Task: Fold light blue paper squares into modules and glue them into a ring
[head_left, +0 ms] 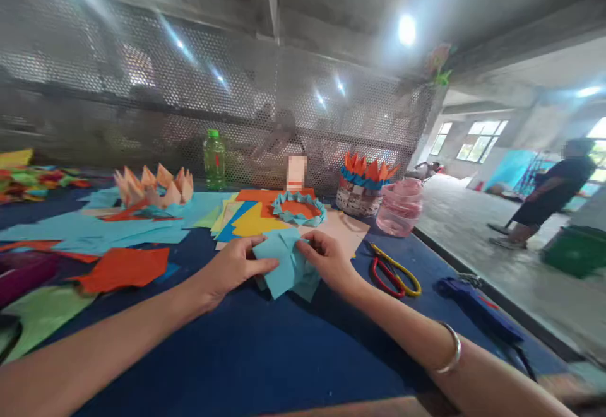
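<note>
Between my two hands is a piece of light blue paper [283, 267], partly folded, held just above the dark blue table [265, 354]. My left hand [241, 259] pinches its left side between thumb and fingers. At the right side, my right hand [329, 256] grips the paper the same way, thumb on top. Some light blue layers stick out below on the right. Just beyond the hands lies a ring of folded light blue paper [299, 210], resting on orange and tan sheets. Yellow paper [255, 220] is close to my left fingertips.
Scissors [392, 272] with red and yellow handles lie right of my right hand. Behind them stand a pink jar [401, 207] and a basket [357, 193] with orange paper points. A peach paper crown [156, 190], green bottle [214, 161] and loose sheets [127, 269] are on the left.
</note>
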Demonstrator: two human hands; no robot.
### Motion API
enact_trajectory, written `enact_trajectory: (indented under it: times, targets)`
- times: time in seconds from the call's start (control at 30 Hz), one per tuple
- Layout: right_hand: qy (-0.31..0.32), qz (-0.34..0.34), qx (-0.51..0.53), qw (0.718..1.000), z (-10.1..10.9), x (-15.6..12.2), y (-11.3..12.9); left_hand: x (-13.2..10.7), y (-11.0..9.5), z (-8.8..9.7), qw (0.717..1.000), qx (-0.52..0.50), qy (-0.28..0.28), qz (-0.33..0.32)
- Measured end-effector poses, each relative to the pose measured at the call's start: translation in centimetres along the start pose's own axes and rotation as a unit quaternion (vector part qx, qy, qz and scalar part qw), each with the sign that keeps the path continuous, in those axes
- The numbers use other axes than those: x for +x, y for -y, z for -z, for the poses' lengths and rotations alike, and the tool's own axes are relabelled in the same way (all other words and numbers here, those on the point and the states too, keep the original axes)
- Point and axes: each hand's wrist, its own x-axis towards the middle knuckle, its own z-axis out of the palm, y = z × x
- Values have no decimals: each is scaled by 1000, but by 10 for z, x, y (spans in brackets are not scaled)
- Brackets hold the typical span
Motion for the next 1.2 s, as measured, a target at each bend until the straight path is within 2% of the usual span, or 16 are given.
enact_trajectory:
  times: [0.07, 0.17, 0.3, 0.4, 0.57, 0.73, 0.93, 1.2]
  targets:
    - [13, 23, -26, 999, 1, -1, 2, -1, -5, 1, 999, -12, -38, -25]
    - [27, 57, -61, 996, 1, -5, 8, -2, -7, 1, 997, 17, -63, -48]
    - [28, 79, -71, 994, -1, -12, 18, -2, -3, -1, 995, 86, -19, -41]
    - [33, 67, -25, 997, -2, -15, 23, -1, 0, -1, 998, 64, -22, -18]
    - [61, 21, 11, 998, -3, -13, 19, -3, 0, -2, 996, 23, -87, -25]
    - [40, 29, -14, 999, 1, -12, 17, -5, -3, -3, 999, 11, -36, -35]
    - [25, 73, -85, 993, 2, -15, 22, -3, -3, -2, 992, -11, -92, -84]
    - [30, 67, -81, 994, 0, -18, 27, -2, -4, -4, 993, -57, -80, -70]
